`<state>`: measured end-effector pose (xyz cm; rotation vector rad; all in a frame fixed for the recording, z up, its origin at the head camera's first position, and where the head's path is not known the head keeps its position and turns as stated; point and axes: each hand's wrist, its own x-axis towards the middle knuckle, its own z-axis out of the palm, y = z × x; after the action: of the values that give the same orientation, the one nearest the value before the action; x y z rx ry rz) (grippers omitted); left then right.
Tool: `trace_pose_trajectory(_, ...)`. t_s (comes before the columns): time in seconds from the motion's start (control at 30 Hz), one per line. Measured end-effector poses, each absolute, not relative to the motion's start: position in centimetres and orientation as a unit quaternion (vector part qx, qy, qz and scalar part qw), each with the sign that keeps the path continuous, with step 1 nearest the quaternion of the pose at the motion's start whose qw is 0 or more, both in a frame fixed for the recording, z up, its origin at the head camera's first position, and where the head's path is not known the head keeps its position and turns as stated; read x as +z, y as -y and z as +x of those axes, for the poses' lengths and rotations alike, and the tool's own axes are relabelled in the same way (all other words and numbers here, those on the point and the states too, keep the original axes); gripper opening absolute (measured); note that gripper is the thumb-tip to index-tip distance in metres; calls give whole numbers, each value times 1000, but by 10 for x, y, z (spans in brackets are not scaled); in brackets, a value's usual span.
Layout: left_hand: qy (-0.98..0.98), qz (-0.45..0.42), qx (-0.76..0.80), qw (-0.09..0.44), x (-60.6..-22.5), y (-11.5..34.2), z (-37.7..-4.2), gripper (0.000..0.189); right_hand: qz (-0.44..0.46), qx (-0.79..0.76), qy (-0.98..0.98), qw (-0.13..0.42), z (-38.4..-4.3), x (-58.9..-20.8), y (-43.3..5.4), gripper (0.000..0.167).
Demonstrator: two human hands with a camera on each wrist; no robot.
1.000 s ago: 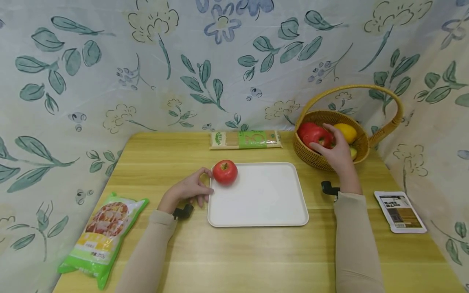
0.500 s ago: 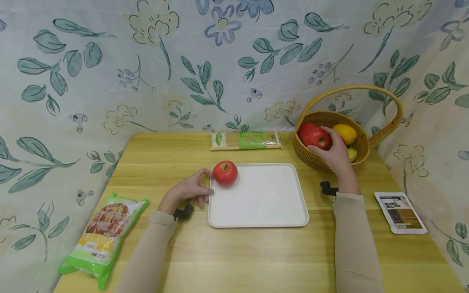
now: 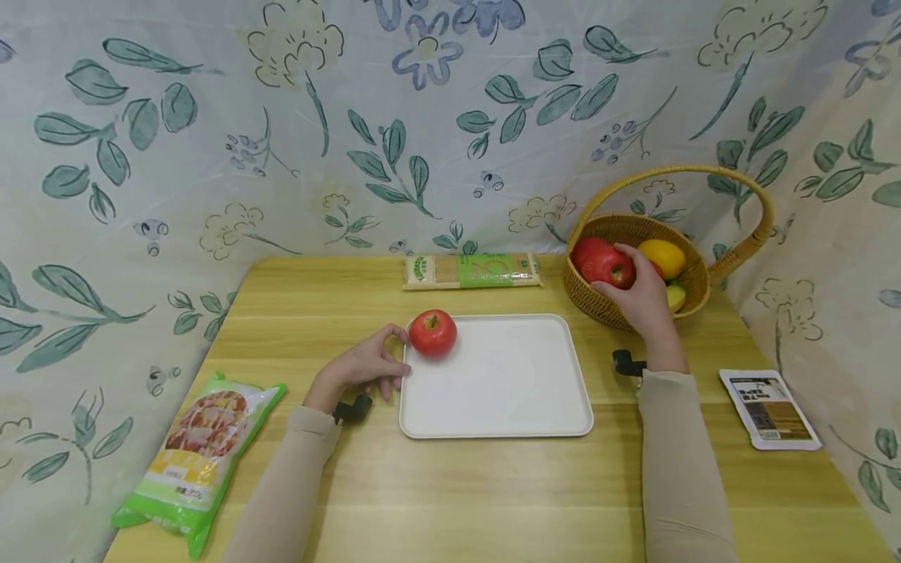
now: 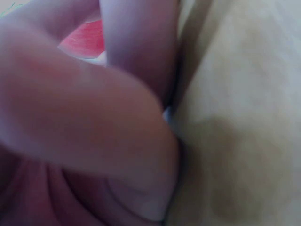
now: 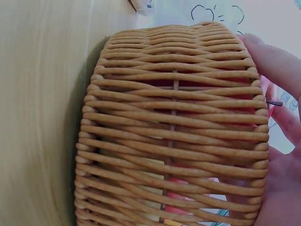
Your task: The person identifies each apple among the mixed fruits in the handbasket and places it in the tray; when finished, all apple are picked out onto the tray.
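Observation:
At the left rim of the white tray (image 3: pixel 496 375) my left hand (image 3: pixel 362 362) holds the edge, thumb over the rim and the other fingers bent. One red apple (image 3: pixel 432 333) sits in the tray's far left corner, close to the left fingertips. My right hand (image 3: pixel 644 293) reaches into the wicker basket (image 3: pixel 594 301) and grips a red apple (image 3: pixel 611 267) between thumb and fingers. Beside that apple lie another red fruit (image 3: pixel 586 250), a yellow lemon-like fruit (image 3: pixel 663 258) and a yellow-green piece (image 3: pixel 676 297). Basket weave (image 5: pixel 174 122) hides most of the grip in the right wrist view.
A noodle packet (image 3: pixel 472 270) lies behind the tray along the table's back edge. The basket's tall handle (image 3: pixel 676 167) arches above the fruit. A green food bag (image 3: pixel 200 457) lies at left, a flat white packet (image 3: pixel 769 409) at right. Patterned cloth (image 3: pixel 352 117) hangs behind.
My right hand has moved slightly left and down, and its fingers have closed round the apple in the basket. The left hand, tray and apple on it have stayed still.

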<state>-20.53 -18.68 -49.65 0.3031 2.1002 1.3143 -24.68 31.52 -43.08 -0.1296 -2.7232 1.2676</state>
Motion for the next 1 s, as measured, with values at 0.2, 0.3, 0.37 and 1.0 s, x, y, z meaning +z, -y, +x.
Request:
trace_pose_trajectory(0.2, -799, 115, 498, 318, -499, 187, -206, 60, -53, 432, 896, 87, -246, -430, -316, 89)
trace_pose_trajectory(0.3, -798, 115, 498, 319, -500, 188, -207, 60, -54, 445, 888, 98, -244, -429, -316, 89)
trace_pose_trajectory(0.37, -799, 115, 497, 319, -500, 188, -207, 60, -57, 452, 884, 102, -243, -428, -316, 90)
trace_pose_trajectory(1.0, -798, 112, 502, 314, -495, 186, -202, 59, 20, 551, 830, 78, -218, -397, -274, 67)
